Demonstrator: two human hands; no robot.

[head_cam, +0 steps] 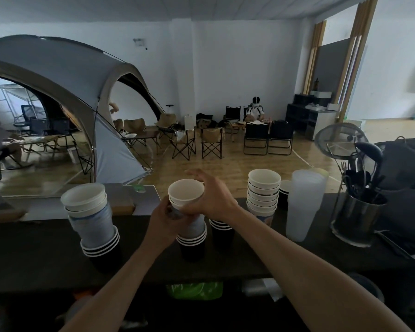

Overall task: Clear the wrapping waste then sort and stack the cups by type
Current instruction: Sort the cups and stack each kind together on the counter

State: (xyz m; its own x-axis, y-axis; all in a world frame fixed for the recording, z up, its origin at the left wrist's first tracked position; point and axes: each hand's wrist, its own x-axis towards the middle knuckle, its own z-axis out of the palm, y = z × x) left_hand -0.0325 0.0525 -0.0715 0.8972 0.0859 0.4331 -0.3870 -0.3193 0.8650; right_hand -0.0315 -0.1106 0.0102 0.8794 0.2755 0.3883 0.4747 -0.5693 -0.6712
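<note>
On the dark counter (46, 255) stands a middle stack of cups (192, 238), black at the bottom with pale blue ones above. My left hand (164, 218) grips the pale cups in that stack. My right hand (212, 198) holds the top white paper cup (186, 192) at its rim. To the left leans a mixed stack (94, 219) of black, blue and white cups. Behind my right wrist are black cups (222, 232), and a stack of white paper cups (264, 192) rises to the right. Frosted plastic cups (304, 202) stand further right.
A steel utensil holder (356, 216) with dark ladles and a mesh strainer (338, 140) stands at the counter's right. A green bag (194, 289) and clear plastic wrap (261, 287) lie under the counter's near edge. Beyond are a tent, folding chairs and seated people.
</note>
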